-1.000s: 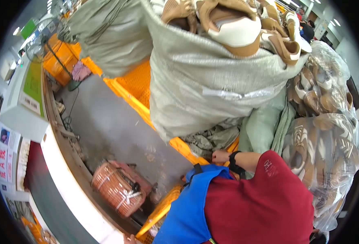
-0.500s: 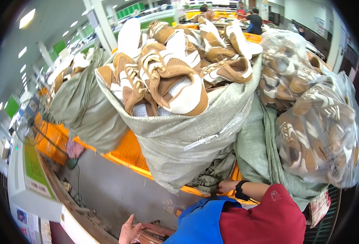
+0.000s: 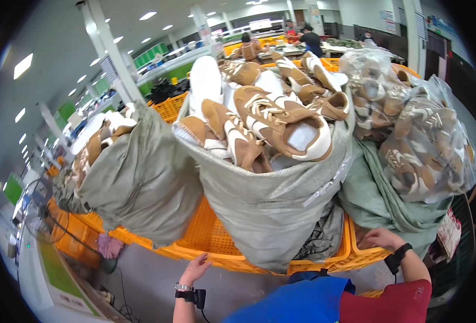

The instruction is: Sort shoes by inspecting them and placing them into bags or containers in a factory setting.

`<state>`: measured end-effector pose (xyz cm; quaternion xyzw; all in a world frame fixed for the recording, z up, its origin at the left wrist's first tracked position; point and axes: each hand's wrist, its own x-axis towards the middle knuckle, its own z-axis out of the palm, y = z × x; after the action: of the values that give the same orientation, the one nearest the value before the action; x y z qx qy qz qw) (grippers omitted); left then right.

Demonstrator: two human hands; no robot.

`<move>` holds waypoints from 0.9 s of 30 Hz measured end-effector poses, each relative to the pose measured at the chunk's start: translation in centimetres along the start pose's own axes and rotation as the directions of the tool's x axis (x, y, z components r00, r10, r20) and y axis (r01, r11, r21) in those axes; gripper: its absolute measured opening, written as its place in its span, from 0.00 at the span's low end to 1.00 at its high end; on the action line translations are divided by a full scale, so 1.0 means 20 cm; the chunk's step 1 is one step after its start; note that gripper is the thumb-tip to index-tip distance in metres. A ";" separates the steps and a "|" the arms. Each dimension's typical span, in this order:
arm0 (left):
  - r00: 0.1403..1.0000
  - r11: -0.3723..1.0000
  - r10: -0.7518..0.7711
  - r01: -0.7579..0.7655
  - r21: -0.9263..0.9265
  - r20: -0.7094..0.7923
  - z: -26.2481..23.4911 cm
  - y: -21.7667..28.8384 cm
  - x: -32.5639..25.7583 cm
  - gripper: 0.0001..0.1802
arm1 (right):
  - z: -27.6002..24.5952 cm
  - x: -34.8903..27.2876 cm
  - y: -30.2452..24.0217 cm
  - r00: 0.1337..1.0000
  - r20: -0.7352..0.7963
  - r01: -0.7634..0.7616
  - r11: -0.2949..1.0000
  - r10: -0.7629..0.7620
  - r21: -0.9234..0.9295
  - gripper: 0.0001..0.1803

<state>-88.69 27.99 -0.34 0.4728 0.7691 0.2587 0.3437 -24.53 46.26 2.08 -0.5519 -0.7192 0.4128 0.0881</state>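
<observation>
A grey-green woven sack [image 3: 259, 215] full of brown-and-white sneakers [image 3: 286, 126] stands right in front of me, leaning in the orange crates. Low on the left, my left hand [image 3: 196, 269] is raised near the crates' front edge, fingers apart and nothing in them. Over the orange crate [image 3: 360, 260] on the right is my right hand [image 3: 384, 238], its fingers stretched leftward beside the green sack [image 3: 378, 188]. It holds nothing that I can see; whether it touches the crate or sack, I cannot tell. Both wrists wear black straps.
Another grey-green sack of shoes [image 3: 146, 177] leans on the left. Clear plastic bags of sneakers [image 3: 429, 148] rest on the right-hand sack. A pink cloth [image 3: 109, 246] and cables lie near the white machine [image 3: 49, 274] at lower left. Several people work at far tables.
My left hand has risen toward the crates. My right hand has moved right, away from the crumpled sack cloth under the middle sack. The whole view has shifted, showing more of the crates.
</observation>
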 end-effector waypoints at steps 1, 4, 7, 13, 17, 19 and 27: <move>1.000 1.000 0.011 -0.011 0.008 0.026 -0.01 0.01 0.07 0.29 | -0.07 -0.05 -0.05 0.994 -0.036 -0.104 0.994 0.106 0.033 0.12; 0.998 0.986 0.010 -0.021 -0.162 -0.069 -0.09 0.02 0.35 0.28 | -0.25 -0.06 -0.13 0.972 -0.190 -0.073 0.945 0.139 0.319 0.12; 0.990 0.881 -0.087 0.025 -0.472 -0.110 -0.20 0.02 0.69 0.26 | -0.47 -0.07 -0.47 0.924 -0.376 0.106 0.903 0.064 0.415 0.12; 0.782 0.804 0.184 -0.469 -0.367 -0.596 -0.32 0.33 1.19 0.26 | -0.72 0.33 -0.95 0.888 -0.455 0.299 0.832 -0.065 0.466 0.14; 0.896 0.720 0.138 -0.383 -0.579 -0.421 -0.53 0.62 1.25 0.31 | -0.80 0.66 -1.16 0.787 -0.618 0.357 0.811 0.006 0.463 0.27; 0.823 0.738 0.082 -0.428 -0.521 -0.561 -0.58 0.70 1.27 0.31 | -0.77 0.74 -1.35 0.759 -0.650 0.335 0.832 0.040 0.442 0.33; 0.464 0.409 0.817 -0.885 -0.222 -0.342 -0.97 1.70 0.60 0.46 | -0.88 0.63 -1.70 0.711 -0.526 0.542 0.841 -0.466 -0.012 0.31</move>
<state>-88.76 51.62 33.01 0.6988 0.3831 0.5783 0.1747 -43.52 64.25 32.83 -0.4152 -0.7612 0.2623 0.4235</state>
